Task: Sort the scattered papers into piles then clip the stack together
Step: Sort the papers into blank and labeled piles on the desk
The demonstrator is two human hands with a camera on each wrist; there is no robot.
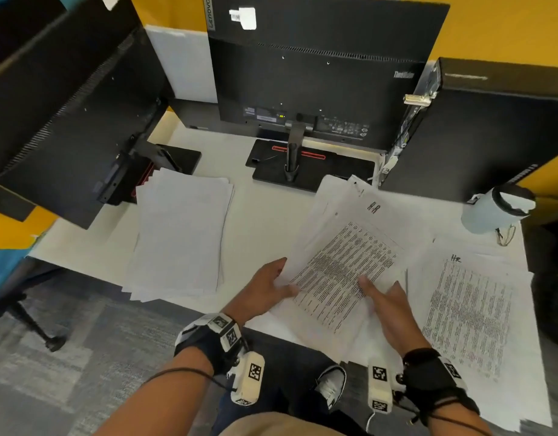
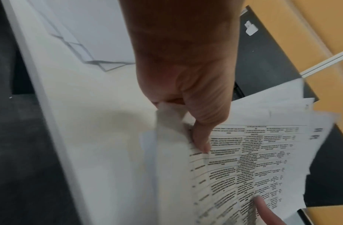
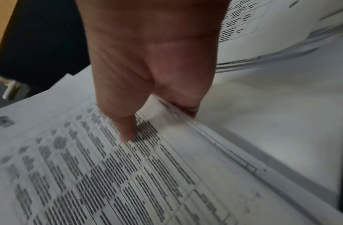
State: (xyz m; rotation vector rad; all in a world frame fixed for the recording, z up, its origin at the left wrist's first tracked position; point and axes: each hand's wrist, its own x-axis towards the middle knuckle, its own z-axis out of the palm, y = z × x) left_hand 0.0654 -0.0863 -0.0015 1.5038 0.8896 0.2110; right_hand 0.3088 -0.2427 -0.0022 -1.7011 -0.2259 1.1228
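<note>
A sheaf of printed papers [image 1: 343,256] marked "HR" is lifted at a slant over the white desk [image 1: 259,215]. My left hand [image 1: 265,289] grips its left edge, thumb on top [image 2: 200,137], fingers under the sheets. My right hand [image 1: 386,305] holds the sheaf's lower right edge, thumb pressed on the print [image 3: 126,130] and fingers beneath. A stack of blank-side-up sheets [image 1: 180,234] lies on the desk to the left. Another printed pile [image 1: 472,313] marked "HR" lies at the right, overhanging the desk's front edge. No clip is visible.
Three black monitors stand along the back: one at the left [image 1: 67,99], one in the centre [image 1: 318,73] with its base [image 1: 306,165] on the desk, one at the right [image 1: 491,130]. A white lidded cup [image 1: 497,212] sits at the far right. The desk's front edge [image 1: 183,305] runs near my wrists.
</note>
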